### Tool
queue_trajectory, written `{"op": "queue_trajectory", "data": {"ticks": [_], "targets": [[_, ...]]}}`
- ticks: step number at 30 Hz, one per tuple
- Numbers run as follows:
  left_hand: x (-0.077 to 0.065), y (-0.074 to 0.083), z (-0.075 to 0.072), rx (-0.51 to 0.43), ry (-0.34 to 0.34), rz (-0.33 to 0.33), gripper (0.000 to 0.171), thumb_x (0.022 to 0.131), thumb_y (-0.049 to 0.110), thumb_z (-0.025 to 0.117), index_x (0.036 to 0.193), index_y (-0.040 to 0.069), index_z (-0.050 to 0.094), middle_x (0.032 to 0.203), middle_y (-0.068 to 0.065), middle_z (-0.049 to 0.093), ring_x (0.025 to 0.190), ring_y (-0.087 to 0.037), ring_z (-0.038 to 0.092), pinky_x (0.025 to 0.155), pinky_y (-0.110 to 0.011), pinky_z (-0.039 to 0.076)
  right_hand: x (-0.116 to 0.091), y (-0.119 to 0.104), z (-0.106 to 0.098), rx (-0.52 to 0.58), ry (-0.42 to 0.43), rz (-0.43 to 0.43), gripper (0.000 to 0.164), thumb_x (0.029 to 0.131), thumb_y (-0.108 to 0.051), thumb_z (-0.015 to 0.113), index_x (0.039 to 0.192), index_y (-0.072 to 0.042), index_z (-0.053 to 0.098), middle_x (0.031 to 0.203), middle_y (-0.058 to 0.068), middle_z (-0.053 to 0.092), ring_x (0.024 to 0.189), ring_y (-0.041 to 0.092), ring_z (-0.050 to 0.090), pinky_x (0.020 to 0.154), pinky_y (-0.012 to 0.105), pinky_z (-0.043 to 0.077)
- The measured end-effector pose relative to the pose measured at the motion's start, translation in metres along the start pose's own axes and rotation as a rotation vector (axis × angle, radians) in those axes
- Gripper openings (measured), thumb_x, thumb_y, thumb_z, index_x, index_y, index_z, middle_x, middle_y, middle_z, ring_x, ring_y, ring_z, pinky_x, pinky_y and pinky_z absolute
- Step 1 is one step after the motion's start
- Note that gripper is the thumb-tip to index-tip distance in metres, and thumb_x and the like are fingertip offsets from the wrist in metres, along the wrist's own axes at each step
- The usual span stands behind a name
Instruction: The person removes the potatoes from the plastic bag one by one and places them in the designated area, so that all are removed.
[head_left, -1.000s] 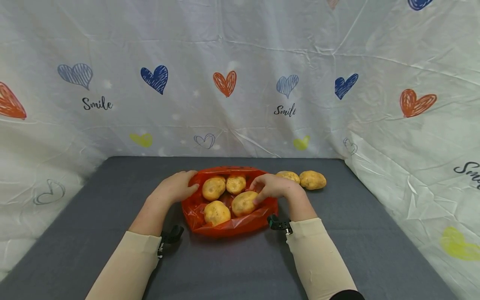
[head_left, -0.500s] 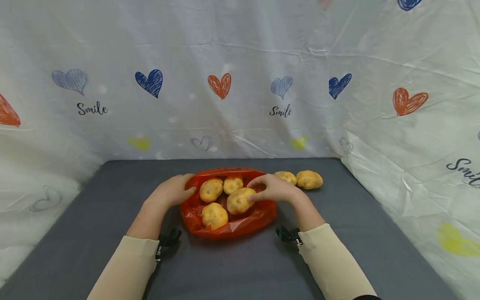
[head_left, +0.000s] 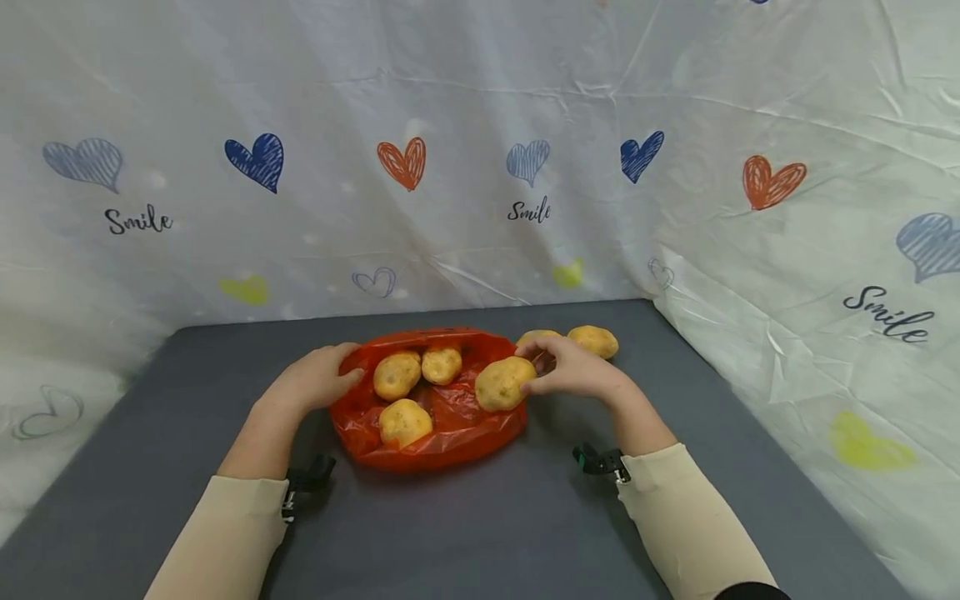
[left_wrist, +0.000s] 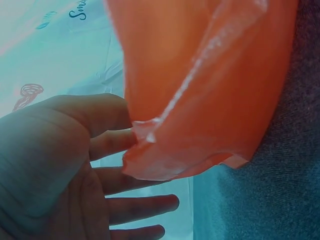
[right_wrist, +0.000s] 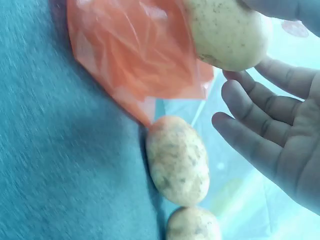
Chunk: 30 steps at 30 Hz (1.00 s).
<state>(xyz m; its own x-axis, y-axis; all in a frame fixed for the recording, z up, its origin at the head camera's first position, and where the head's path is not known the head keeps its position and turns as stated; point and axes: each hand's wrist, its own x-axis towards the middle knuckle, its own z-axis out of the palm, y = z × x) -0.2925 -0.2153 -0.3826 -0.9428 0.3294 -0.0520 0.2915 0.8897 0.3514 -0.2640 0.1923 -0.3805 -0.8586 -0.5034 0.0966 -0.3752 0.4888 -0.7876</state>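
Observation:
A red plastic bag (head_left: 465,450) lies with its mouth facing up, three potatoes (head_left: 397,375) inside. My left hand (head_left: 315,379) pinches the left edge of the bag; in the left wrist view the thumb is on one side of the red film (left_wrist: 200,100) and fingers pass behind it. My right hand (head_left: 573,371) holds a larger potato (head_left: 504,385) between thumb and fingers, at the right side of the bag's mouth. The right wrist view shows that potato (right_wrist: 225,35) in the fingertips, the other fingers spread below.
Two more potatoes (head_left: 594,342) lie side by side on the grey table (head_left: 450,533), just beyond the right hand. A white sheet printed with hearts (head_left: 450,67) hangs behind the table and along its sides.
The right hand has lifted the larger potato from among the others and carried it right, to the bag's edge. The left hand keeps to the bag's left edge. The head view has shifted right.

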Motion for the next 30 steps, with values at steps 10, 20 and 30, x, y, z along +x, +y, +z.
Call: {"op": "queue_trajectory", "data": {"ticks": [10,20,30], "targets": [[-0.001,0.0,-0.005,0.015,0.012,-0.023,0.06,0.103,0.031,0.059,0.152,-0.002,0.044,0.147,-0.029,0.05,0.135,-0.048,0.046,0.11,-0.067,0.036,-0.003,-0.006,-0.019,0.002,0.056,0.041,0.05,0.085,-0.011,0.083,0.13,-0.001,0.062,0.12,0.014,0.063,0.099,0.029,0.062,0.082,0.035,0.055],[0.001,0.006,-0.009,0.029,0.005,-0.024,0.06,0.103,0.03,0.059,0.152,-0.002,0.044,0.148,-0.028,0.05,0.136,-0.047,0.046,0.111,-0.065,0.035,-0.017,0.001,-0.044,-0.092,0.171,0.138,0.047,0.086,-0.016,0.083,0.126,-0.003,0.063,0.108,0.013,0.068,0.094,0.027,0.063,0.08,0.037,0.053],[-0.002,0.006,-0.007,0.035,-0.003,-0.049,0.061,0.103,0.032,0.06,0.152,-0.001,0.045,0.146,-0.027,0.052,0.134,-0.045,0.048,0.11,-0.065,0.037,-0.026,0.018,-0.056,-0.144,0.099,0.265,0.052,0.084,-0.018,0.083,0.126,0.005,0.062,0.123,0.019,0.064,0.109,0.034,0.062,0.092,0.045,0.052]]}}
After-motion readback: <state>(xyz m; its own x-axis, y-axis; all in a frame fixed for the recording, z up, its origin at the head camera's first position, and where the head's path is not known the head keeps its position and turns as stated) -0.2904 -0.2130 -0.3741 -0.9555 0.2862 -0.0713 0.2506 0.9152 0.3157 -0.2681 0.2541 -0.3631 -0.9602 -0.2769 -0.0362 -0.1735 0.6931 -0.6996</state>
